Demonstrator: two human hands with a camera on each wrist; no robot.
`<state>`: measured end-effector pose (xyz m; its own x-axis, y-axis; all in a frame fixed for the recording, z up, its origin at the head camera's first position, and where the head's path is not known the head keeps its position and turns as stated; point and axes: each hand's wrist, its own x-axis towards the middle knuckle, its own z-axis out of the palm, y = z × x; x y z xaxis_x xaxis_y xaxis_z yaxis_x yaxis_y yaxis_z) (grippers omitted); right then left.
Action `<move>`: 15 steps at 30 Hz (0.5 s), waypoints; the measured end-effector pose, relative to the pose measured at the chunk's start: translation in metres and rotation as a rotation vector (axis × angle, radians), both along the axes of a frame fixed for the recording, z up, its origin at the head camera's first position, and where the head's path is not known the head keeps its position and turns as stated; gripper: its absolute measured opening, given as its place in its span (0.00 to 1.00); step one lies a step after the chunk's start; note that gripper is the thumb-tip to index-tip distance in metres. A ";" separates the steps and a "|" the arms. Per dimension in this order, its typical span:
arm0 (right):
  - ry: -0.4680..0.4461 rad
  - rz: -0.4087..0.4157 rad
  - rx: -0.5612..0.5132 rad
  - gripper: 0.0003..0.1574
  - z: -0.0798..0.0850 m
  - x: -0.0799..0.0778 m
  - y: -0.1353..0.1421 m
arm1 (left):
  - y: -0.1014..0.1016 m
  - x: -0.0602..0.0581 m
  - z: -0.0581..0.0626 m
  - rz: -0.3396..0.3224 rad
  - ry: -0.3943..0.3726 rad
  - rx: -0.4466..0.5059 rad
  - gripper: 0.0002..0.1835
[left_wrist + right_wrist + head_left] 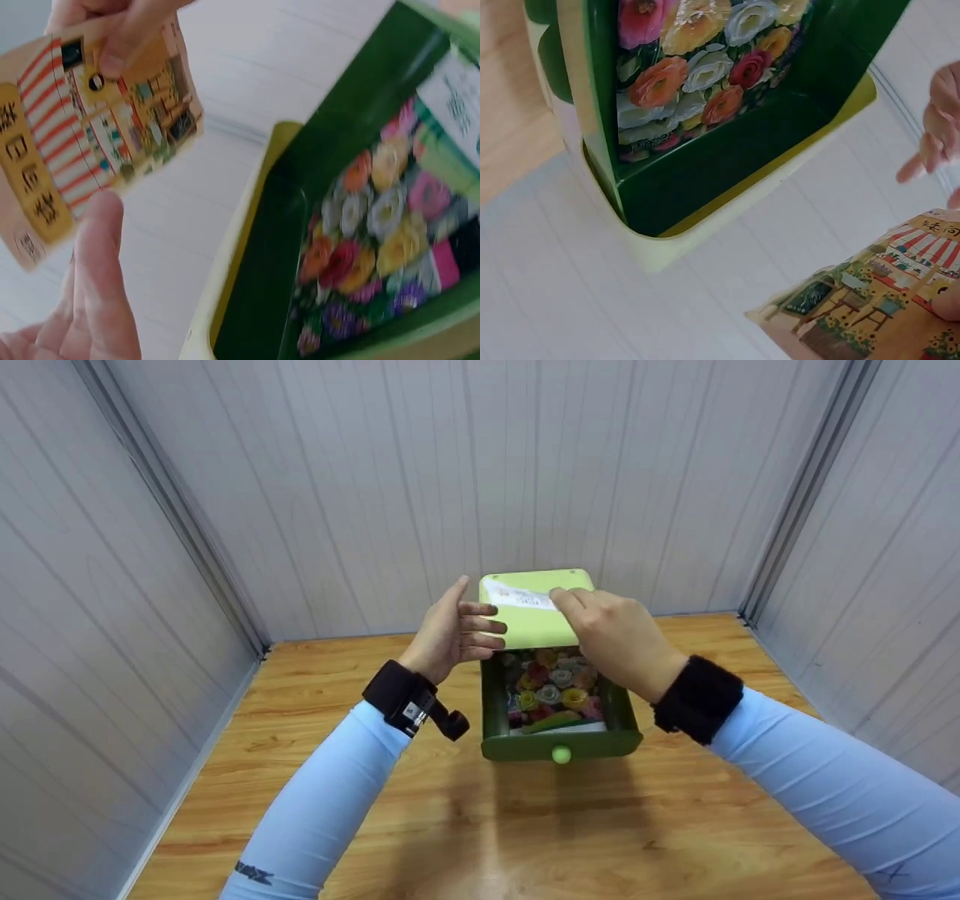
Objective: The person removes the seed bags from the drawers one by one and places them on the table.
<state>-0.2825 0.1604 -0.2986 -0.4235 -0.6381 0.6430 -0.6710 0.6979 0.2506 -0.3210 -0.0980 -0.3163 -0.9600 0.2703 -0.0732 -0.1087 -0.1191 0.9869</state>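
Observation:
My right hand (619,637) pinches a printed paper packet (105,124) between thumb and fingers, above the light-green top of a small drawer box (529,630). A striped awning and a little shop are printed on its front; the head view shows its white back. My left hand (454,634) is on the packet's other side with its fingers spread out, its thumb right at the packet's edge in the left wrist view. Below my hands the dark green drawer (525,748) is pulled out. Flower-printed packets (697,79) lie inside it.
A round light-green knob (561,754) sticks out from the drawer front. The box stands on a wood-grain table (360,802) near the back wall (360,495). Pale panel walls also rise at left and right.

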 end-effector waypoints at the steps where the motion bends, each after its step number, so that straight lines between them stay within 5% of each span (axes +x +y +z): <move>1: -0.028 -0.002 -0.028 0.18 0.001 -0.001 0.002 | -0.001 -0.001 -0.001 0.028 0.012 -0.010 0.39; 8: -0.218 -0.055 -0.223 0.21 0.009 -0.013 0.018 | -0.002 -0.017 -0.010 0.224 0.087 -0.135 0.25; 15: -0.397 -0.105 -0.408 0.22 0.017 -0.026 0.041 | -0.003 -0.026 -0.021 0.156 0.094 -0.333 0.30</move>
<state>-0.3080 0.2018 -0.2814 -0.7301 -0.3134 0.6072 -0.5807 0.7529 -0.3097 -0.3474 -0.1007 -0.3371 -0.9945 0.0967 -0.0415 -0.0213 0.2018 0.9792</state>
